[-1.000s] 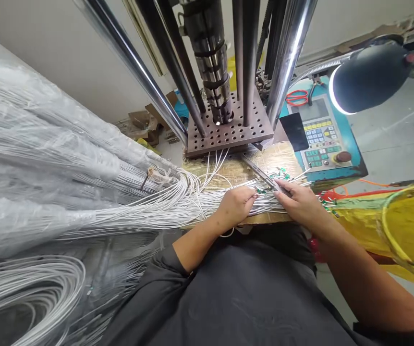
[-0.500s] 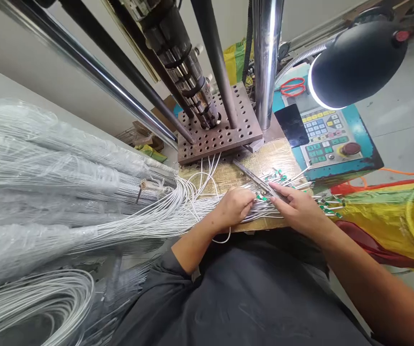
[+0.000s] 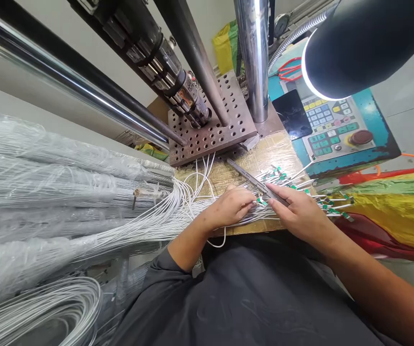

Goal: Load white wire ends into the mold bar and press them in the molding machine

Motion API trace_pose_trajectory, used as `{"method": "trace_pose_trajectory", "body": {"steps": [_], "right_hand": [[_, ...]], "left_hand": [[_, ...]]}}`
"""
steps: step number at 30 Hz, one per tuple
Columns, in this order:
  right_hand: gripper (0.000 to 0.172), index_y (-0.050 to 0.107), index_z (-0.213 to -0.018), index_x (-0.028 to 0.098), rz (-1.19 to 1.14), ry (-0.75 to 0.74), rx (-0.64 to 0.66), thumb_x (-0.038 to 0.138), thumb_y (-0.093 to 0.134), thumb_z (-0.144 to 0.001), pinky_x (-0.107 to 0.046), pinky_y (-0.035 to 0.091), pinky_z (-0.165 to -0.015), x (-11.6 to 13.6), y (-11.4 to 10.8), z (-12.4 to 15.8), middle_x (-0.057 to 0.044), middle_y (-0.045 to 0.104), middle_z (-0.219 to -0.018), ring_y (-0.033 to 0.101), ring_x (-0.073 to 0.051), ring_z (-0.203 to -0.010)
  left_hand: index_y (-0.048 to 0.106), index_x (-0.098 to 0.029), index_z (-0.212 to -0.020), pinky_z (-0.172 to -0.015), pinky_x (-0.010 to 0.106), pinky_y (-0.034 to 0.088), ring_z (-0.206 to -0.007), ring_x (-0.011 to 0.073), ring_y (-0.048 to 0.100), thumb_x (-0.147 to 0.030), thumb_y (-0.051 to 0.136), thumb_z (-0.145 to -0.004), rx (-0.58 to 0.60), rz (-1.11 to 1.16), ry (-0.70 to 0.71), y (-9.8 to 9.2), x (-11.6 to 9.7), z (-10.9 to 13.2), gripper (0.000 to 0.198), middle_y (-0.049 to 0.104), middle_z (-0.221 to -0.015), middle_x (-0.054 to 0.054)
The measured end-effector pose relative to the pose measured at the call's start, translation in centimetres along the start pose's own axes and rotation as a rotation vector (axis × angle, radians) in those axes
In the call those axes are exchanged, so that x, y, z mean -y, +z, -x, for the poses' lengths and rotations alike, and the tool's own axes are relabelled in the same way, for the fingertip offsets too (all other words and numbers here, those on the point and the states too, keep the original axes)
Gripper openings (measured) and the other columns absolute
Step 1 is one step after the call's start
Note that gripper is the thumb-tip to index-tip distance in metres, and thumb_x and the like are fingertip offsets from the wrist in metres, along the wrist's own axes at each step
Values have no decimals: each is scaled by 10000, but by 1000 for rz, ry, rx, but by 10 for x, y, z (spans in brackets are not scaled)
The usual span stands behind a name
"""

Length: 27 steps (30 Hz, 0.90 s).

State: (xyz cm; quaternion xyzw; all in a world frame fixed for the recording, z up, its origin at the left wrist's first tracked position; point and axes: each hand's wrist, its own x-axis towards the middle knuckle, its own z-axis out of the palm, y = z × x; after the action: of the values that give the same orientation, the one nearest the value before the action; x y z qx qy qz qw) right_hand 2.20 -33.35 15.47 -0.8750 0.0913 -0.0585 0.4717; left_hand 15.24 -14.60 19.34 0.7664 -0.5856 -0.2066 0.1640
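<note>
My left hand (image 3: 233, 205) lies on a bundle of thin white cables (image 3: 164, 216) and pinches one cable end with a small green connector (image 3: 261, 200). My right hand (image 3: 297, 211) rests just to the right, its fingers pressed on a long dark metal strip (image 3: 253, 180) that lies slantwise on the taped brown work board (image 3: 264, 154). More green-tipped cable ends (image 3: 331, 205) fan out to the right of my hands.
A perforated metal plate (image 3: 214, 129) with steel columns (image 3: 253, 57) stands behind the board. A control panel (image 3: 331, 132) with keys and a red knob sits at the right, under a black lamp (image 3: 365, 38). Plastic-wrapped cable bundles (image 3: 48, 192) fill the left. Yellow sheeting (image 3: 397, 211) lies at the right.
The view has tilted down and to the left. Both hands stay on the cable ends and the metal strip, with only small finger shifts.
</note>
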Motion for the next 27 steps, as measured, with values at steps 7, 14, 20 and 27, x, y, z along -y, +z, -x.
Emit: {"method": "trace_pose_trajectory", "body": {"steps": [7, 14, 20, 27], "right_hand": [[474, 635, -1382, 144, 3, -19, -5, 336, 521, -964, -443, 502, -1087, -1, 0, 1, -120, 700, -1312, 659, -280, -1217], [466, 637, -1380, 149, -1, -5, -16, 337, 528, -968, -441, 519, -1062, -1, 1, 0, -120, 698, -1317, 663, -277, -1207], [465, 641, -1379, 159, 6, 4, -13, 338, 533, -963, -431, 518, -1066, 0, 0, 0, -116, 698, -1318, 663, -274, -1212], [460, 653, -1361, 142, -8, 4, -30, 333, 542, -958, -441, 514, -1079, 3, 1, -1, -121, 702, -1311, 665, -279, -1211]], "left_hand": [[578, -177, -877, -850, 340, 370, -895, 177, 587, -256, 424, -1050, -42, 16, -34, 6, 0, 0, 245, 671, -896, 48], [594, -171, -856, -846, 347, 379, -855, 184, 579, -247, 427, -1038, -111, -9, -42, 13, -1, 4, 259, 662, -847, 55], [602, -176, -869, -836, 357, 374, -856, 189, 579, -248, 437, -1033, -168, 0, -30, 17, -1, 6, 243, 661, -834, 52], [608, -171, -862, -810, 373, 369, -818, 190, 576, -197, 450, -1002, -256, 4, 9, 19, 0, 8, 213, 659, -799, 59]]}}
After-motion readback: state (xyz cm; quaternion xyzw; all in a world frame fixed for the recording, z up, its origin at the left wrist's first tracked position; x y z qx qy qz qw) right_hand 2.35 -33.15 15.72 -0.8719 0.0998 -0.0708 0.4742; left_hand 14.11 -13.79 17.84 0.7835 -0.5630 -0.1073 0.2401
